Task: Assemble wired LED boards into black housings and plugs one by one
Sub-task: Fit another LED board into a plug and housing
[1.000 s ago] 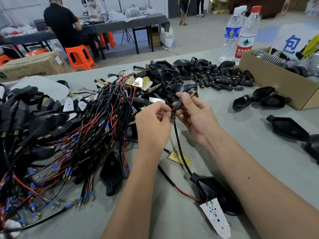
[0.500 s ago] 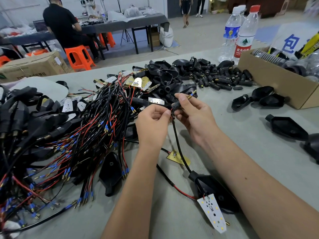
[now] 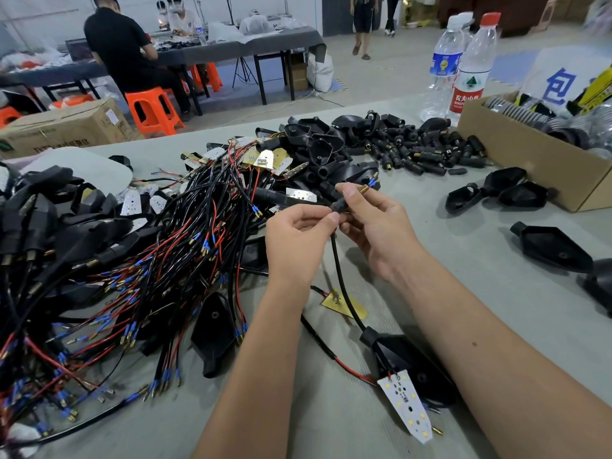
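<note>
Both forearms reach forward, bare to the elbow, and converge above the table (image 3: 447, 260). The left hand (image 3: 296, 240) is seen from the back, fingers curled inward, thumb and forefinger closed in a pinch just beside the right hand (image 3: 374, 226). The right hand is raised slightly higher over the table, palm turned toward the left hand, thumb and fingers curled in a pinch. The wrists are well apart; the fingertips nearly meet.
</note>
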Tool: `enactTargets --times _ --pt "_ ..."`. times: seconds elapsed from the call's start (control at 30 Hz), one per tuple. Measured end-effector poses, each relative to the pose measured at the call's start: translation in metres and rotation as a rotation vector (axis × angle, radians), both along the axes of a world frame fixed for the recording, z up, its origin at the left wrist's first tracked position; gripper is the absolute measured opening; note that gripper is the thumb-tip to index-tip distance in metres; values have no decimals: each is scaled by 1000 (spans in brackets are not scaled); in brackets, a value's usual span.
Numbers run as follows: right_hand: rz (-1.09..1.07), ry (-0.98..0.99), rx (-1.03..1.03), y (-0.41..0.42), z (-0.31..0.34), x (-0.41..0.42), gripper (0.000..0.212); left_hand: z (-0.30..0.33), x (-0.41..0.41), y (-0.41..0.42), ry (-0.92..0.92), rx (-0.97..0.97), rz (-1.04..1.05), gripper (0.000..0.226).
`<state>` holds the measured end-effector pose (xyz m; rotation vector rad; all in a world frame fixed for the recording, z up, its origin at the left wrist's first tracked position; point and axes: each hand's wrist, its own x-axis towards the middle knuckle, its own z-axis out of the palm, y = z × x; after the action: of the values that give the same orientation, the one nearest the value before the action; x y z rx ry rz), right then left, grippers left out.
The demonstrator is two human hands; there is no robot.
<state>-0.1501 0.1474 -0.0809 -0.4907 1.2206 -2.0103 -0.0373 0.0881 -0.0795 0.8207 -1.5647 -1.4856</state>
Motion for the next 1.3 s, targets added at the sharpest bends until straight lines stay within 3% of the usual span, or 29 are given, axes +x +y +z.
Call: enactTargets --times 0.13,0.27,0.57,0.73,0.9,1.2,1.3 --pt "64 70 30 1 0 2 27 -3 -1 2 19 38 5 19" --pt "95 105 96 0 1 2 46 -5 0 -2 -21 38 11 11" --pt "4 89 113 3 0 -9 35 -6 1 -6 -71 28 -58 16" --pt "-74 99 101 5 0 -18 34 -2 5 -8 -124 95 -209 19" --pt "-67 213 68 5 3 -17 34 8 6 -4 -46 347 -381 14" --pt "-159 479 133 5 -1 -19 31 9 4 5 -196 349 -559 8" --pt "-122 443 123 6 -2 -20 33 10 6 4 -224 347 -579 7"
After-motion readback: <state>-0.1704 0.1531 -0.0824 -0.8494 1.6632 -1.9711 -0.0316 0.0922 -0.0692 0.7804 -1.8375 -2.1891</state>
